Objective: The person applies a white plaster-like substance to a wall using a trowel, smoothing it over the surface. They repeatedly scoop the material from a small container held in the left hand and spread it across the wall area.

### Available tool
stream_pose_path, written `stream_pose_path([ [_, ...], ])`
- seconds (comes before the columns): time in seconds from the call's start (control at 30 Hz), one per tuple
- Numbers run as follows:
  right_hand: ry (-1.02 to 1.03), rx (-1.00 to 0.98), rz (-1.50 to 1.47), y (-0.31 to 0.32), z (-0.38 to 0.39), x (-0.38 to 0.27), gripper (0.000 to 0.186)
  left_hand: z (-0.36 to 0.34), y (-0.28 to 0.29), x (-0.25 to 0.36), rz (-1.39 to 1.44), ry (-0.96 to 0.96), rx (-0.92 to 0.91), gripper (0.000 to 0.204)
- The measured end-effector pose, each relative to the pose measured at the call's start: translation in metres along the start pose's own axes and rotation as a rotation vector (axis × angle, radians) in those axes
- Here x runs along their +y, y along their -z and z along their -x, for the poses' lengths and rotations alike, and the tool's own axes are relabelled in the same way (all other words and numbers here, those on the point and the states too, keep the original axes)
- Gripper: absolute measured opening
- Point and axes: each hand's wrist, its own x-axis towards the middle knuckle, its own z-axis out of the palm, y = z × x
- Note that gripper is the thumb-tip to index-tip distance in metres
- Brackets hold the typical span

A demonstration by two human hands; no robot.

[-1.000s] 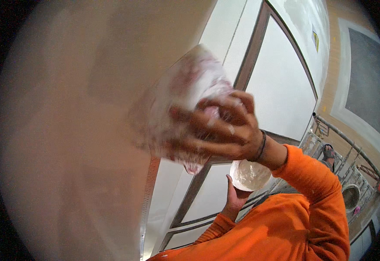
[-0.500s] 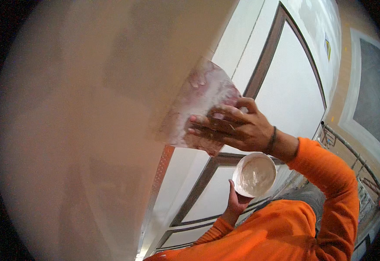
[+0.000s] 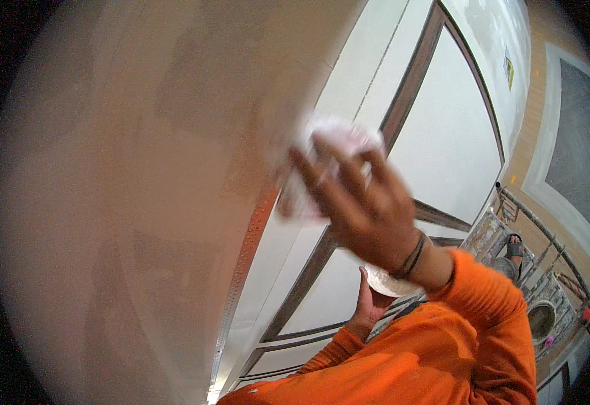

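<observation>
By the wall (image 3: 139,169), the right hand (image 3: 369,206) is holding a blurred sheet (image 3: 341,127), fingers splayed, likely for control; farther off, the left hand (image 3: 370,305) is cupping a bowl (image 3: 388,283).

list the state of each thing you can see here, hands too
right hand: fingers spread over the smeared sheet, motion-blurred
smeared sheet: coated whitish and pinkish, blurred, under the fingers
left hand: gripping the bowl
bowl: held, partly hidden by the right wrist, pale inside, fill level unclear
perforated corner strip: exposed along the wall edge
wall: patchy in tone
bucket: open-topped, contents unclear
sandal: worn on a foot
</observation>
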Motion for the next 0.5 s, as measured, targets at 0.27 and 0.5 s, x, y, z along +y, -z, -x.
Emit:
stream_pose_path([
  [0.27,0.16,-0.189,-0.362,0.038,0.043,-0.06,0.05,0.02,-0.004,0.0,-0.171,-0.121,0.019,0.08],
  [0.5,0.311,-0.043,-0.081,-0.035,0.024,0.022,0.057,0.026,-0.018,0.002,-0.068,-0.066,0.062,0.081],
])
